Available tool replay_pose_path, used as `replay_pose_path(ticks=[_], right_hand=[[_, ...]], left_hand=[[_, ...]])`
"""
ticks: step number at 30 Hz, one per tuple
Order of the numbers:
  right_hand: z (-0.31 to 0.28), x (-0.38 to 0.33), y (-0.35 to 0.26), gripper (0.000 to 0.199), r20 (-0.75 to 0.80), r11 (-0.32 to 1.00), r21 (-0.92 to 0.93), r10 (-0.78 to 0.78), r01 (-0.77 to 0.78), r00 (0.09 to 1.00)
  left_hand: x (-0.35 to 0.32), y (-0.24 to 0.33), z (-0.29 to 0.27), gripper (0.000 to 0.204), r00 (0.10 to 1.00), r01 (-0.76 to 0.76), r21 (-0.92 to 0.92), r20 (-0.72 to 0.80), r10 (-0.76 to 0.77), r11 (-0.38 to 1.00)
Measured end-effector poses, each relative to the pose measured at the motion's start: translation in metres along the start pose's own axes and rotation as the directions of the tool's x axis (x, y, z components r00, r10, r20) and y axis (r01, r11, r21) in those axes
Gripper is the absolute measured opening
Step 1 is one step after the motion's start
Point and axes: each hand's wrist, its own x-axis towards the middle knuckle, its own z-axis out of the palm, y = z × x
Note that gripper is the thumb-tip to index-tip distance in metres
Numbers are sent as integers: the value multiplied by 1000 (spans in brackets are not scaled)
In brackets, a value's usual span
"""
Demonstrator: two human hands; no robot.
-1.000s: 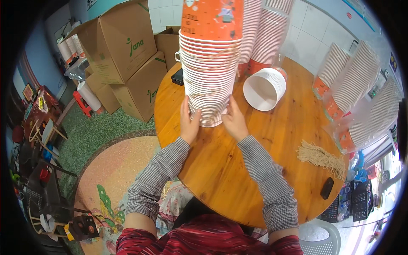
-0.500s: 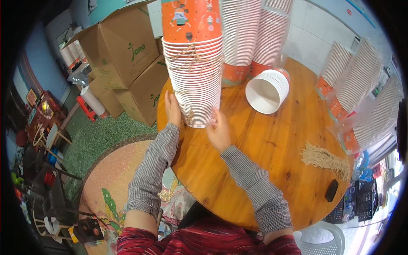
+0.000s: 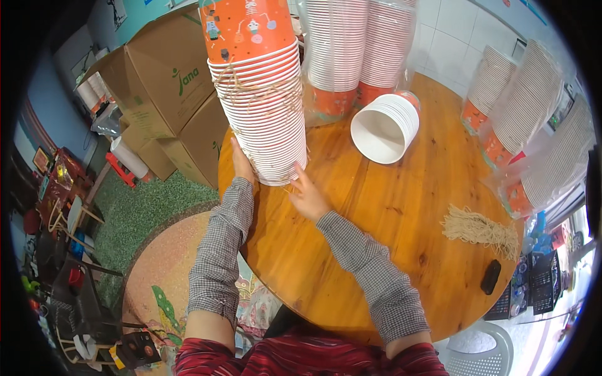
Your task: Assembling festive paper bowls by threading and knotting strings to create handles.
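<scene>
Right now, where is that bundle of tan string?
The bundle of tan string lies on the round wooden table, toward the person's right, just above a small black object near the table's edge.

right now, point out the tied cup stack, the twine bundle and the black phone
tied cup stack (image 3: 266, 119), head view, on its white rims just below the twine
twine bundle (image 3: 480, 229), head view, middle of the strands
black phone (image 3: 490, 277), head view, centre of its face

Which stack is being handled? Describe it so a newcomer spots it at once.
Start at the round wooden table. At its left edge, next to the cardboard boxes, stands a tall stack of paper cups with an orange top cup. The left hand and right hand touch its base. Unlike the plastic-wrapped stacks behind, it is bare and tied with tan string.
</scene>
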Motion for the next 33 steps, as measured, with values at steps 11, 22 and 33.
replay_pose_path(ticks=[11,22,33], right_hand=[[-158,-39,-3,22,-644,893,-447,-366,58,672],[-207,-18,-6,25,-763,897,-442,-359,-29,537],[-226,-23,-5,17,-817,906,-411,-317,-101,482]], left_hand=[[-101,-38,-2,18,818,-568,387,167,551,726],[-25,-151,150,36,823,-543,477,465,326,691],[-3,-150,188,17,877,-472,564,382,292,678]])
